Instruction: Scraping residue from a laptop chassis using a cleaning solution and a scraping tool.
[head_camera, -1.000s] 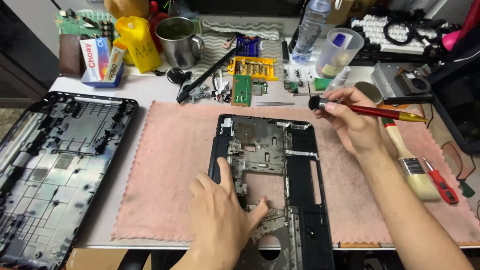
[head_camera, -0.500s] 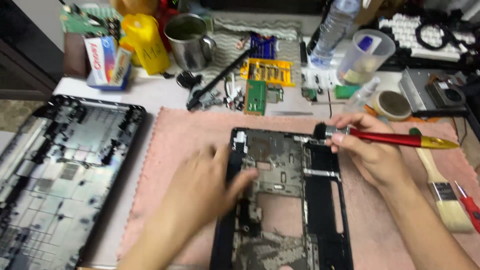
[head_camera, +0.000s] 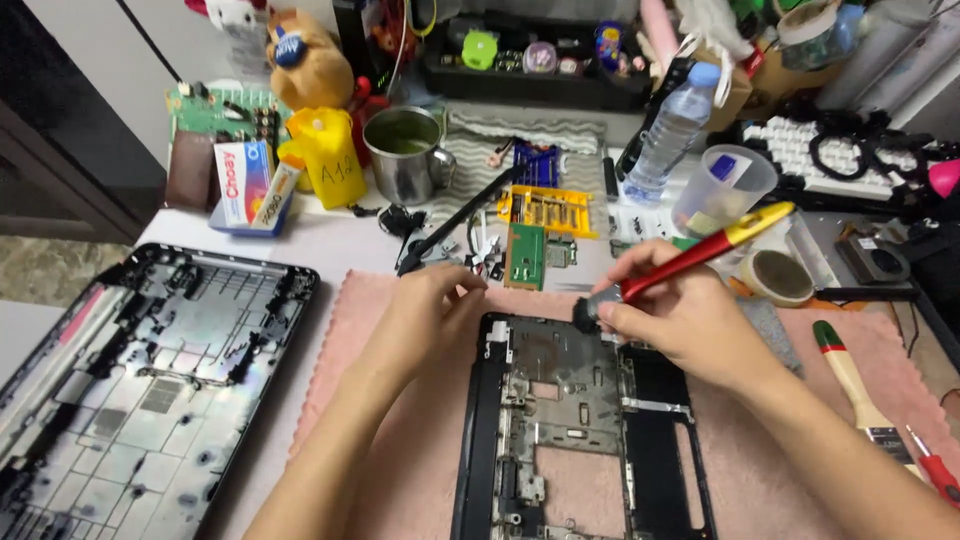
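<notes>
A black laptop chassis frame with a metal inner plate lies on a pink cloth. My right hand grips a red screwdriver with a yellow end, its dark tip end at the frame's top edge. My left hand hovers at the frame's top left corner, fingers curled and pinched together near small parts on the table; whether it holds anything I cannot tell.
A black laptop base cover lies at the left. Behind the cloth stand a metal mug, a yellow container, a yellow bit case, a green circuit board, a water bottle and a plastic cup. A paintbrush lies at the right.
My left hand lifted off the chassis and moved up to its top left corner. My right hand swung the screwdriver so the handle points up and right. The camera moved closer.
</notes>
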